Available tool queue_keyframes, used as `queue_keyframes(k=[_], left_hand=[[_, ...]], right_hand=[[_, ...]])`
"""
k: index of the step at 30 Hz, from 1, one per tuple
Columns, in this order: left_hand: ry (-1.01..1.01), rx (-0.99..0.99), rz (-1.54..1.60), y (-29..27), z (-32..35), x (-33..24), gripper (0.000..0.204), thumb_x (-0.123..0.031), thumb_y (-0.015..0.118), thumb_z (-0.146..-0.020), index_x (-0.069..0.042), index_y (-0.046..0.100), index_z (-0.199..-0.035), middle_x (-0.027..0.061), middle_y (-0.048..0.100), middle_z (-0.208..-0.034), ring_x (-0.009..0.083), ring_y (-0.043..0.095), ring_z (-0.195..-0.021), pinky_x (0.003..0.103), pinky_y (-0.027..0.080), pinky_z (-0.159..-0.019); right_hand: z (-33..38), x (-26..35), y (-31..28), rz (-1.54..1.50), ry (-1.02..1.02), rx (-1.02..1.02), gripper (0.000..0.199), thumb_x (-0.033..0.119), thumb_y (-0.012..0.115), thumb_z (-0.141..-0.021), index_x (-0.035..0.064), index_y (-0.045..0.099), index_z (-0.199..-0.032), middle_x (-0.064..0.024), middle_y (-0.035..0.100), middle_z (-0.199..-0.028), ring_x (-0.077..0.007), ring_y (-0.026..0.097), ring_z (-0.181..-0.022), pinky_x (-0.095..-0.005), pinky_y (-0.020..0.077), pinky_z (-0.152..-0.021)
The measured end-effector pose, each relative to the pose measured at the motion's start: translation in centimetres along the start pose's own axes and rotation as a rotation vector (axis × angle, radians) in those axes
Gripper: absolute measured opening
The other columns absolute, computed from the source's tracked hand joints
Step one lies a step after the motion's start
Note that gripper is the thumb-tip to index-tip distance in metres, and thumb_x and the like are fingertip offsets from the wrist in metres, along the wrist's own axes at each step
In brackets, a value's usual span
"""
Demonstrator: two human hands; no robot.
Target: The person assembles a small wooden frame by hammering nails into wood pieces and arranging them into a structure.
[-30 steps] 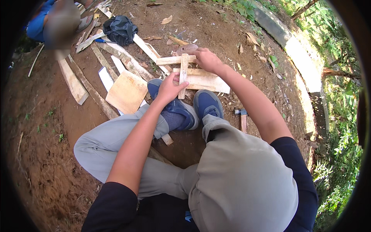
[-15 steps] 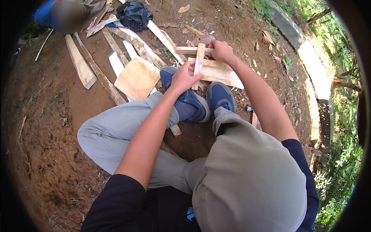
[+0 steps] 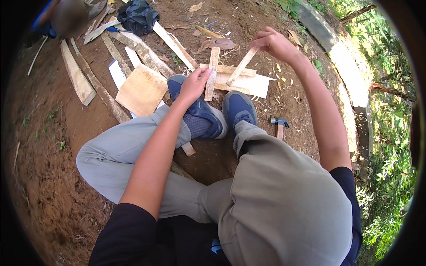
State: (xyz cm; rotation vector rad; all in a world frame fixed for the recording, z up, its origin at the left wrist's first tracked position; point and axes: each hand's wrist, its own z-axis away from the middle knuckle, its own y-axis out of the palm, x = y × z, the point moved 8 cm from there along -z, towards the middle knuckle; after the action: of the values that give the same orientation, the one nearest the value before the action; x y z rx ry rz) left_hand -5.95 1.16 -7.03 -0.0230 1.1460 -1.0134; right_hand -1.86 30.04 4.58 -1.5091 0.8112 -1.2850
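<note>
Just beyond my shoes, my left hand (image 3: pixel 195 85) pinches a short wooden strip (image 3: pixel 212 71) between thumb and fingers, the strip pointing away from me. Out to the right, my right hand (image 3: pixel 274 44) grips the upper end of a second wooden strip (image 3: pixel 242 66). That strip slants down to the left, its lower end over a pale flat board (image 3: pixel 255 85) on the ground. A narrow wooden piece (image 3: pixel 237 70) lies along the board's far side. The two held strips are apart from each other.
A hammer (image 3: pixel 279 122) lies right of my shoes (image 3: pixel 239 111). Left of them are a square wooden board (image 3: pixel 142 90) and several long planks (image 3: pixel 76 73). Farther off are a black plastic bag (image 3: pixel 138 17) and a blue-handled tool (image 3: pixel 113 29). Another person (image 3: pixel 69 17) is at the far left.
My right hand has lifted away up and to the right, carrying its strip off the one in my left hand. That strip has turned from level to slanted. The view has shifted slightly.
</note>
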Motion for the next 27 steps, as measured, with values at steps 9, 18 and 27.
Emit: queue_keyframes(k=[9, 18, 27], left_hand=[[0.049, 0.040, -0.100, 0.2, 1.2, -2.9, 0.080, -0.058, 0.083, -0.080, -0.004, 0.059, -0.133, 0.0113, 0.072, -0.118, 0.0233, 0.070, -0.107, 0.037, 0.053, -0.094], [0.054, 0.016, -0.184, 0.4, 1.1, -3.5, 0.076, -0.051, 0.086, -0.078, -0.006, 0.057, -0.132, 0.0098, 0.072, -0.118, 0.0254, 0.070, -0.106, 0.039, 0.053, -0.092], [0.069, -0.009, -0.177, 0.3, 1.0, -3.5, 0.068, -0.046, 0.086, -0.080, -0.007, 0.059, -0.128, 0.0088, 0.072, -0.115, 0.0250, 0.070, -0.105, 0.040, 0.053, -0.091]], right_hand=[[-5.0, 6.3, 5.8, -0.293, -0.252, -0.015, 0.031, -0.008, 0.072, -0.076, 0.0107, 0.080, -0.100, -0.0089, 0.070, -0.108, -0.0285, 0.069, -0.103, -0.0368, 0.0611, -0.086], [-5.9, 7.1, 5.6, -0.268, -0.211, -0.114, 0.023, -0.003, 0.070, -0.081, 0.0059, 0.066, -0.103, -0.0118, 0.069, -0.109, -0.0308, 0.071, -0.101, -0.0426, 0.0607, -0.083], [-4.8, 7.4, 5.3, -0.075, -0.289, -0.241, 0.018, 0.002, 0.068, -0.084, 0.0091, 0.069, -0.099, -0.0117, 0.072, -0.104, -0.0315, 0.071, -0.102, -0.0418, 0.0589, -0.085]])
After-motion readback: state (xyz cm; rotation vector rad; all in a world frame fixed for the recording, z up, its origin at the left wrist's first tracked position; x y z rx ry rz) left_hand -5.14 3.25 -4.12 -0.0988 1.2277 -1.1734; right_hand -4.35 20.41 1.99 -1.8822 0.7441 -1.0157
